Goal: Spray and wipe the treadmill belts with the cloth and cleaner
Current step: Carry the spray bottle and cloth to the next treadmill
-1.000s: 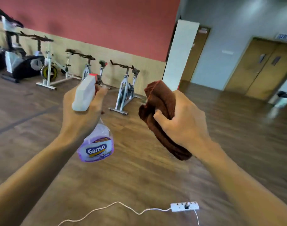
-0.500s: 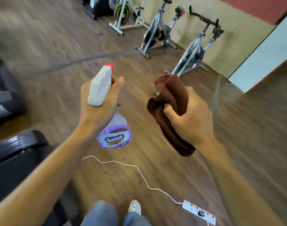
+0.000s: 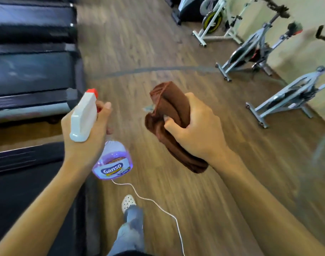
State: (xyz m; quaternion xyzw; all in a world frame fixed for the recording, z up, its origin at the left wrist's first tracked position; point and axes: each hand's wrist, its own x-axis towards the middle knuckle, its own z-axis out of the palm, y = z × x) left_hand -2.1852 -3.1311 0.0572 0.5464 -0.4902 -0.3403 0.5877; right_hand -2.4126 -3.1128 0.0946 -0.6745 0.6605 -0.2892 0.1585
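Left of the fingers, treadmill belts (image 3: 28,71) lie unwiped. Left hand (image 3: 85,133) fingers wrap the spray bottle (image 3: 110,159), nozzle forward, likely ready to fire; right hand (image 3: 196,132) fingers clench the bunched cloth (image 3: 167,108), ready for wiping.

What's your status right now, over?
Left hand grips spray bottle; right hand grips brown cloth. Treadmill belts at left, not yet touched. White cord across floor by foot.

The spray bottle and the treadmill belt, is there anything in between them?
Nothing visible. The left hand holds the spray bottle up in the air, with the treadmill belt off to its left. Only bare wooden floor shows between them. The white cord lies lower down, near the foot.
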